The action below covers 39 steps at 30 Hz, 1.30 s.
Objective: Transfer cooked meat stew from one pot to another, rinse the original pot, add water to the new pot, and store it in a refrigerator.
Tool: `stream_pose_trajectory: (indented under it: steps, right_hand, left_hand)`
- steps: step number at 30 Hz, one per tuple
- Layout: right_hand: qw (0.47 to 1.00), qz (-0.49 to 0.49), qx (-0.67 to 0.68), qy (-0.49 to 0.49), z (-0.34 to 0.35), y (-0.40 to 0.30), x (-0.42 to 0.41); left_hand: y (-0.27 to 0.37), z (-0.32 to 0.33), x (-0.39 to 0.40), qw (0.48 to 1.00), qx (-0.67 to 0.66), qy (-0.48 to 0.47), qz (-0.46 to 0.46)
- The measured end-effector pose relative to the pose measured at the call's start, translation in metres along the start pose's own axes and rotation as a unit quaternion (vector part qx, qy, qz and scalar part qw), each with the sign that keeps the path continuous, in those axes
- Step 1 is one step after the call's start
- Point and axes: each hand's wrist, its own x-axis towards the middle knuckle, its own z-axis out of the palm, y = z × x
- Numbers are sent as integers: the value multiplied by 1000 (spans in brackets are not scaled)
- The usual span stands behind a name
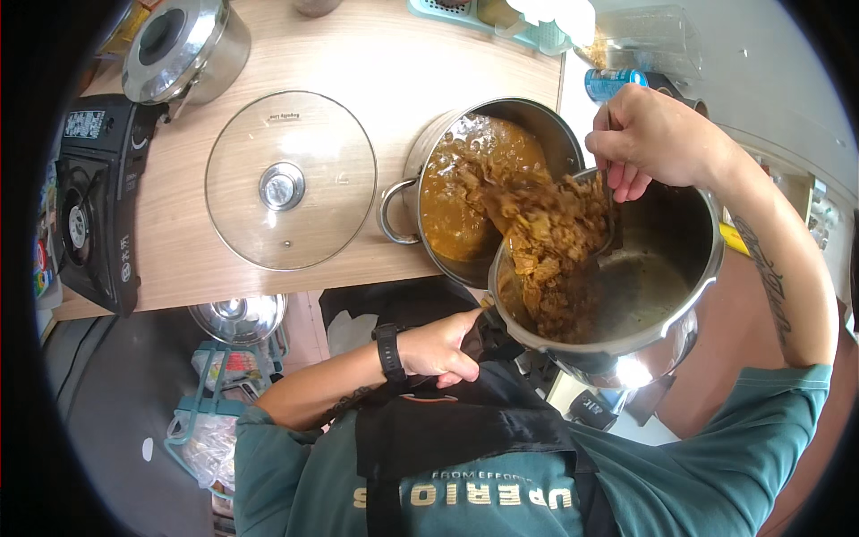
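My left hand (436, 349) grips the black handle (495, 332) of a steel pot (694, 295), probably a pressure cooker body, tilted towards the stockpot. Chunky brown stewed food (553, 241) spills over its rim, blurred by motion. It falls into the steel stockpot (411, 151), which holds brown, bubbly broth (451, 218) and stands on the table. Above the tilted pot, my right hand (634, 144) pinches the thin handle of a metal utensil (611, 218). The utensil's lower end is against the food, so its exact kind is hidden.
A glass lid (322, 221) lies left of the stockpot on the wooden table (362, 54). Further left are a black portable gas stove (124, 201) and a lidded steel pot (225, 64). A blue can (614, 84) lies behind my right hand. Below the table edge stands a rack (221, 407) with bags.
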Motion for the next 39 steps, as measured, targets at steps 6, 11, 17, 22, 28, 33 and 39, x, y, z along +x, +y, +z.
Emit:
stream_pose_trajectory:
  steps: [6,11,17,22,28,33,39]
  right_hand:
    - [998,-41,-30,44,-6,-12,-17]
    - [993,23,-117,25,-7,-11,-16]
    - [972,104,-52,-203,23,27,33]
    - [963,87,60,-247,32,21,48]
    - [986,40,105,-123,15,-5,32]
    - [995,1,86,-57,-1,-16,13]
    - [993,18,-111,-42,-7,-16,10]
  left_hand:
    - [4,4,0,1000,-7,8,17]
    - [4,3,-1,1000,-2,-9,21]
    - [4,0,1,1000,4,-6,20]
    - [-4,-5,0,1000,-8,-14,21]
    - [1,-3,2,999,5,-18,32]
    - [4,0,2,1000,7,11,27]
    - [4,-4,2,1000,12,-11,21]
